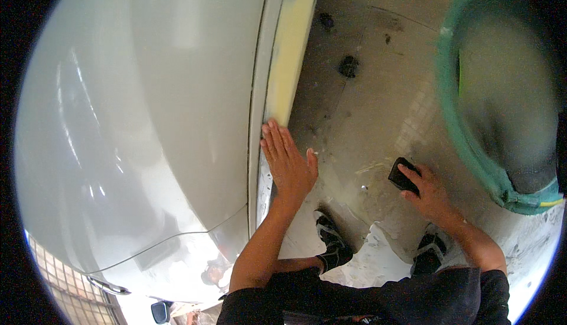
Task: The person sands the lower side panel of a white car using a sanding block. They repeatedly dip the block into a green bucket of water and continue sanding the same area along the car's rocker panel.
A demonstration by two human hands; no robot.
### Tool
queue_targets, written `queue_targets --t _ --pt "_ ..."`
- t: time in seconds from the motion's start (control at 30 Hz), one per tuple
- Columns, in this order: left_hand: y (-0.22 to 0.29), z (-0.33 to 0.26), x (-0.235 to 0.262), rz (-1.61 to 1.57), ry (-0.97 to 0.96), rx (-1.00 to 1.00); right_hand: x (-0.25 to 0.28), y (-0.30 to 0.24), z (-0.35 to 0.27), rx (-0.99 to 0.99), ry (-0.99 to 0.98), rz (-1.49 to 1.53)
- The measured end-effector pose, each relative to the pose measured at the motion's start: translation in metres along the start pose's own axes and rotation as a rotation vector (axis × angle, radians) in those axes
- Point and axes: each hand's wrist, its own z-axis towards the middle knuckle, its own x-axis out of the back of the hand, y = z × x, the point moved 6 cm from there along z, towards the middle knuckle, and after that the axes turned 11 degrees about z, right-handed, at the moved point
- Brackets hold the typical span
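Note:
My left hand (289,162) lies with fingers stretched out on the lower edge of a white car body (195,77). Its fingertips touch the near end of a long strip of pale yellow filler (292,47), which runs along the sill away from me. Off to the right, my right hand (430,194) grips a small black block (405,176) above the floor, apart from the car. The underside of the block is hidden.
A large round tub with a green rim (447,88) stands at the right. Dark lumps (348,66) and white smears mark the grey floor (378,100). My shoes (333,239) are below my arms. A side mirror (160,312) shows at the lower left.

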Motion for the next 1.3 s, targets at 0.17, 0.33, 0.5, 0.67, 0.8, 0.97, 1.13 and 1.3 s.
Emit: queue_targets --t 0.17,0.33,0.5,0.67,0.8,0.97,1.13,1.3 --pt "0.004 0.012 0.014 -0.01 0.018 -0.068 0.003 -0.009 0.002 -0.015 -0.032 0.07" --pt "0.01 0.076 0.023 0.192 0.013 -0.259 0.01 -0.004 -0.006 0.006 0.016 0.214" --pt "0.041 0.165 0.052 0.455 0.138 -0.511 0.016 -0.001 -0.013 -0.056 0.007 0.2" --pt "0.053 0.219 0.076 0.447 0.189 -0.661 0.018 -0.02 -0.012 0.06 0.053 0.113" --pt "0.028 0.177 0.049 0.422 0.068 -0.64 0.027 -0.04 -0.012 0.119 0.127 0.303" --pt "0.009 0.084 0.034 0.448 0.026 -0.637 0.063 -0.083 -0.049 0.351 0.188 0.226" --pt "0.012 0.037 0.046 0.038 -0.074 -0.465 0.133 -0.166 -0.098 0.464 0.294 -0.094" --pt "0.074 0.083 0.118 -0.532 0.242 -0.598 0.262 -0.222 -0.109 0.216 0.642 -0.245"
